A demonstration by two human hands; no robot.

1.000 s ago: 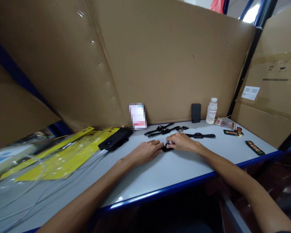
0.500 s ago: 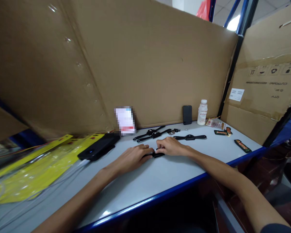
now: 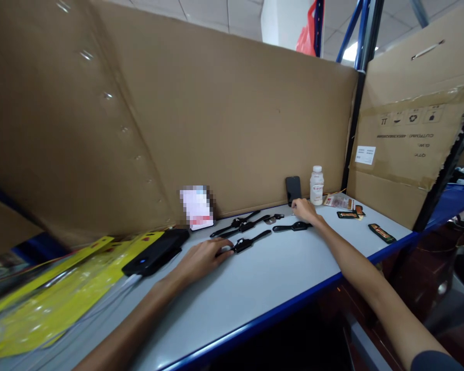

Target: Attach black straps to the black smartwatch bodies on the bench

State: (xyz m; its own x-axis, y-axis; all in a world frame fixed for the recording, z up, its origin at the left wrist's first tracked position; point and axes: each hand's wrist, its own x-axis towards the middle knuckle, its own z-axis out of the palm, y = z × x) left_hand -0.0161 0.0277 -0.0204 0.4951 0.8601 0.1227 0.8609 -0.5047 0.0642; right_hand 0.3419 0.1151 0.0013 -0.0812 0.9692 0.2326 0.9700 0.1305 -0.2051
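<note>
Two-handed over the pale bench (image 3: 255, 299), and pinching the near end of the foremost black wristwatch (image 3: 243, 244) between thumb and fingers of the left hand (image 3: 204, 255), probably to stop such a light strap from sliding. Seeing that wristwatch lying stretched out on the bench, likely so for easy access to case and straps. Holding the right hand (image 3: 304, 210) farther back, just in front of the black phone (image 3: 293, 189), with fingers curling toward the thumb; being unable to tell whether gripping anything small there. Spotting a pair of black wristwatches (image 3: 244, 225) lying close together behind, presumably grouped there to leave working room in front. Noticing one more black wristwatch (image 3: 292, 227) to the right, running up to the right wrist in this view, with small dark pieces (image 3: 279, 217) near it, perhaps gathered within reach. Finding the phone and a blurred lit screen (image 3: 196, 207) leaning by the cardboard panel (image 3: 216, 113), apparently for support. Noting a black power bank (image 3: 154, 252) beside yellow packaging (image 3: 81, 278), and a drink bottle (image 3: 316, 188) standing upright at back right, probably for safety from elbows.
</note>
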